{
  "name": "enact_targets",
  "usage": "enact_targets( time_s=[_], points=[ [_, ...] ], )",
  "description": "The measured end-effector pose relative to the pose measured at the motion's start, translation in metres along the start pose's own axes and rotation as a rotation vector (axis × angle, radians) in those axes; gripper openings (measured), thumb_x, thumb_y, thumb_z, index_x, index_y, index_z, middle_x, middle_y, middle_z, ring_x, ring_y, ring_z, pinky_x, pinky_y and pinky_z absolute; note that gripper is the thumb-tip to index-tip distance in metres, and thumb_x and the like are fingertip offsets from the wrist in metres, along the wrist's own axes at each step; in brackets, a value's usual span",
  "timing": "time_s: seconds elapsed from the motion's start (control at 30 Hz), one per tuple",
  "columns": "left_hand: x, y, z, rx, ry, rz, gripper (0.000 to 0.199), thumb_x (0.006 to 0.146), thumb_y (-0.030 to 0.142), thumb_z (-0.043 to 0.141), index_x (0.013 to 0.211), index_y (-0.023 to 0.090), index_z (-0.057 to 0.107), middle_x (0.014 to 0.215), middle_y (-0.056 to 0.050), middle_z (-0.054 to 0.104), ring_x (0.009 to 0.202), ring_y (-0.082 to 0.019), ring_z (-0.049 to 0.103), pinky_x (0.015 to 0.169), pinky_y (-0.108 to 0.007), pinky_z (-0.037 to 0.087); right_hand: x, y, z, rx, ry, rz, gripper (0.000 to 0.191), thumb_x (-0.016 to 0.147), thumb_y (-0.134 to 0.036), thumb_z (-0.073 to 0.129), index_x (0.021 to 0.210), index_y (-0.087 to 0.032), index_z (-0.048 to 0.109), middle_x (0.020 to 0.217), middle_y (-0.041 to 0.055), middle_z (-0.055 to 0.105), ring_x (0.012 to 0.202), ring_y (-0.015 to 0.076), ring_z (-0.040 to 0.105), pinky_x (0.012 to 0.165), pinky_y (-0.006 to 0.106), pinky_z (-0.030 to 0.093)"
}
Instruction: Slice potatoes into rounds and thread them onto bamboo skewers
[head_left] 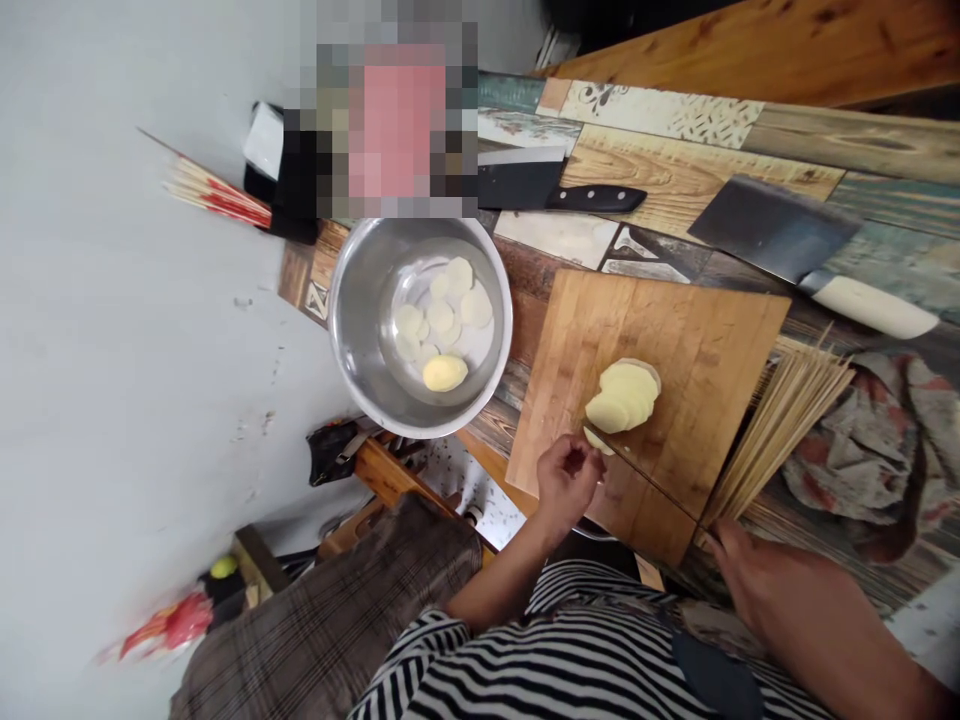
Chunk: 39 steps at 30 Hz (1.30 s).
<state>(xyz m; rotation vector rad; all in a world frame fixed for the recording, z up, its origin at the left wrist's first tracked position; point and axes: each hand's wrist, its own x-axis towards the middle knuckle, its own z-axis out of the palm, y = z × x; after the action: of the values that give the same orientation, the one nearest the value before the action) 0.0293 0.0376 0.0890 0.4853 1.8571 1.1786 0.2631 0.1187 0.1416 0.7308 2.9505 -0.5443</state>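
My right hand (739,570) is closed around the handle end of a knife (652,482), whose blade shows nearly edge-on as a thin dark line over the wooden cutting board (682,330). Curled at the near edge of the board, my left hand (568,482) has its fingertips against a small piece of potato (598,441) beside the blade tip. Just beyond the blade lies an overlapping stack of potato slices (626,395). A steel bowl (346,330) on the left holds water, several potato slices (442,318) and a peeled potato (445,373).
Right of the board are a bundle of wooden skewers (784,420) and a crumpled cloth (862,465). A cleaver (776,228) and a black-handled knife (600,198) lie behind it. Red-marked sticks (232,205) stand in a black holder at left. A blurred patch hides part of the back.
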Motion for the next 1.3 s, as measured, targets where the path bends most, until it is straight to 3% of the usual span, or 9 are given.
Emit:
enact_targets(
  time_s=[0.1, 0.23, 0.47, 0.6, 0.67, 0.87, 0.97, 1.13, 1.3],
  points=[
    [0.004, 0.006, 0.003, -0.215, -0.024, -0.224, 0.044, 0.079, 0.054, 0.076, 0.074, 0.020, 0.048, 0.056, 0.003, 0.060, 0.041, -0.010, 0.055, 0.039, -0.021, 0.046, 0.005, -0.001, -0.005, 0.031, 0.018, -0.008, 0.023, 0.090, 0.000, 0.046, 0.081, -0.017, 0.058, 0.046, -0.0065, 0.046, 0.033, 0.0159, 0.049, 0.040, 0.029, 0.029],
    [0.004, 0.009, 0.005, -0.263, -0.042, -0.285, 0.042, 0.069, 0.041, 0.081, 0.076, 0.021, 0.046, 0.055, 0.006, 0.058, 0.041, -0.010, 0.058, 0.037, -0.019, 0.045, 0.010, -0.004, -0.013, 0.028, 0.041, -0.010, 0.026, 0.086, 0.005, 0.045, 0.081, -0.016, 0.060, 0.049, -0.0044, 0.050, 0.037, 0.0158, 0.054, 0.040, 0.028, 0.034],
    [0.004, 0.001, 0.011, -0.220, 0.064, -0.259, 0.037, 0.065, 0.034, 0.078, 0.072, 0.022, 0.043, 0.049, 0.011, 0.049, 0.034, -0.004, 0.046, 0.033, -0.014, 0.037, 0.012, -0.008, -0.013, -0.004, 0.043, -0.019, 0.031, 0.082, 0.009, 0.045, 0.076, -0.019, 0.056, 0.054, -0.0025, 0.055, 0.045, 0.0155, 0.058, 0.047, 0.028, 0.038],
    [0.005, -0.003, 0.010, -0.231, 0.086, -0.245, 0.043, 0.066, 0.041, 0.079, 0.069, 0.023, 0.040, 0.044, 0.012, 0.044, 0.031, -0.005, 0.042, 0.032, -0.015, 0.033, 0.004, -0.005, -0.007, 0.039, 0.056, -0.018, 0.024, 0.088, 0.002, 0.044, 0.084, -0.018, 0.058, 0.052, -0.0048, 0.049, 0.041, 0.0148, 0.051, 0.045, 0.030, 0.031],
    [0.005, -0.002, 0.009, -0.222, 0.090, -0.242, 0.042, 0.068, 0.043, 0.077, 0.069, 0.023, 0.041, 0.043, 0.011, 0.044, 0.031, -0.005, 0.041, 0.032, -0.015, 0.032, -0.003, -0.004, -0.007, 0.046, 0.072, -0.023, 0.023, 0.088, 0.001, 0.045, 0.093, -0.017, 0.058, 0.059, -0.0036, 0.053, 0.047, 0.0159, 0.055, 0.049, 0.030, 0.035],
    [0.005, 0.016, 0.007, -0.070, 0.119, -0.089, 0.037, 0.065, 0.040, 0.077, 0.068, 0.021, 0.045, 0.055, 0.006, 0.046, 0.047, -0.007, 0.040, 0.042, -0.019, 0.036, -0.027, -0.012, -0.011, 0.121, -0.036, 0.001, 0.031, 0.084, 0.002, 0.048, 0.099, -0.025, 0.053, 0.073, -0.0002, 0.061, 0.062, 0.0176, 0.061, 0.059, 0.031, 0.044],
    [0.006, 0.020, 0.005, 0.001, 0.134, -0.014, 0.041, 0.065, 0.045, 0.078, 0.066, 0.022, 0.044, 0.058, 0.004, 0.042, 0.055, -0.010, 0.036, 0.046, -0.021, 0.035, -0.035, -0.019, -0.009, 0.147, -0.034, 0.026, 0.030, 0.082, 0.000, 0.047, 0.102, -0.023, 0.054, 0.077, 0.0007, 0.062, 0.064, 0.0181, 0.062, 0.060, 0.032, 0.046],
    [0.004, 0.016, 0.003, 0.071, 0.121, -0.049, 0.040, 0.069, 0.049, 0.075, 0.068, 0.022, 0.045, 0.063, 0.001, 0.048, 0.060, -0.013, 0.041, 0.051, -0.024, 0.040, -0.038, -0.022, -0.006, 0.135, -0.034, 0.064, 0.031, 0.081, 0.001, 0.046, 0.101, -0.021, 0.054, 0.082, 0.0025, 0.064, 0.069, 0.0184, 0.063, 0.062, 0.032, 0.048],
    [0.004, 0.017, 0.004, 0.010, 0.100, -0.094, 0.035, 0.065, 0.043, 0.075, 0.070, 0.022, 0.047, 0.061, 0.004, 0.044, 0.057, -0.011, 0.035, 0.049, -0.022, 0.035, -0.040, -0.020, -0.007, 0.151, -0.030, 0.057, 0.029, 0.084, 0.001, 0.045, 0.100, -0.022, 0.053, 0.080, 0.0011, 0.062, 0.068, 0.0165, 0.061, 0.063, 0.032, 0.046]
  ],
)
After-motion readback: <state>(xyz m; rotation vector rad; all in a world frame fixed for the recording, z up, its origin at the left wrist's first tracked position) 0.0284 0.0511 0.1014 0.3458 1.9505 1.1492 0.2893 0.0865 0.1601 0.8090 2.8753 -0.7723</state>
